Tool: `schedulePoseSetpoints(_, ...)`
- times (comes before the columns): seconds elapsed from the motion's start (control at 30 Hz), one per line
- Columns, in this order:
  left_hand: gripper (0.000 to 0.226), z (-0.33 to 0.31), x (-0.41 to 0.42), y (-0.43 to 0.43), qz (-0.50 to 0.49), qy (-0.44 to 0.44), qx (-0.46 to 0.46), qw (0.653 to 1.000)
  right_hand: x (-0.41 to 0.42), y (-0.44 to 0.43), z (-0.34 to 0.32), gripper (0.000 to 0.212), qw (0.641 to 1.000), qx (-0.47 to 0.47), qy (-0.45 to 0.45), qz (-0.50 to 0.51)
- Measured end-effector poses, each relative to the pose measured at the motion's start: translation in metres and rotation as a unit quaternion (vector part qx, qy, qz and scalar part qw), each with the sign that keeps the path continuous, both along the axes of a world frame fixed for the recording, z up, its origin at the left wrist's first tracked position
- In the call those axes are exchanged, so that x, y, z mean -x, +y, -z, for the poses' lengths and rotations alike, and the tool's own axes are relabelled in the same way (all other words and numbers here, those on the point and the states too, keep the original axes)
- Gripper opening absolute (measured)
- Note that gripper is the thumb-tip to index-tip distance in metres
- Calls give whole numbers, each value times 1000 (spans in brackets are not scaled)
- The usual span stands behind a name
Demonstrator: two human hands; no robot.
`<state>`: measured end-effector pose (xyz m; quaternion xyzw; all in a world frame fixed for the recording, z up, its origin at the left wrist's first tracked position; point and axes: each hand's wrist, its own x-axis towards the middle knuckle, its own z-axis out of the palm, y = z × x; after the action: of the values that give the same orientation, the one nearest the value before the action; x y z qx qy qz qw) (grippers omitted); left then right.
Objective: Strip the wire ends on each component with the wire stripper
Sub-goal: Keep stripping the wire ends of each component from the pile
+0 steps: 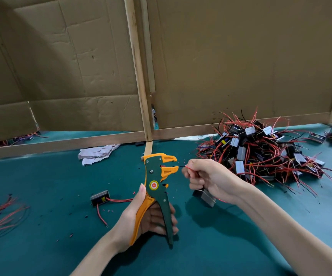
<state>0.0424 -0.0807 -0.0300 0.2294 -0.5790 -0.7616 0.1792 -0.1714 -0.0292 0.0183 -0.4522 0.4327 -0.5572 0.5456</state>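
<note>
Grips the stripper (157,188) upright by both handles in the left hand (141,220), jaws apart. Pinches a thin red wire (188,167) in the right hand (207,178), tip at the jaws, its component (207,196) beneath the palm, over the tabletop (41,186). Looks light and limp: best pinched near the tip.

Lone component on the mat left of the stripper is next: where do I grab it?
Grip the component by its boxy body from above, at the left end. It lies flat on the mat, and its red wires leave the right end and near side.
</note>
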Motion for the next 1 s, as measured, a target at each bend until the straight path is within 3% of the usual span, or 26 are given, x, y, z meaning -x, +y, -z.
schedulePoseSetpoints(0.13, 89, -1, 0, 1, 25, -8, 3, 1000, -2, 2, -1, 38, 998, -8, -51, -34)
schedulePoseSetpoints(0.57, 86, 1, 1, 3, 47, -7, 20, 999, -6, 2, 0, 35, 994, -50, -86, -35)
schedulePoseSetpoints(0.77, 86, 7, 2, 7, -8, -26, 40, 999, -7, 1, -1, 34, 996, -42, -72, -38)
schedulePoseSetpoints(0.93, 82, 15, 12, 17, -121, -21, 52, 991, -7, 2, 2, 28, 996, -32, -56, -66)
schedulePoseSetpoints(1.0, 85, 14, 13, 17, -112, -5, 35, 993, -8, 4, 1, 23, 995, -23, -47, -82)
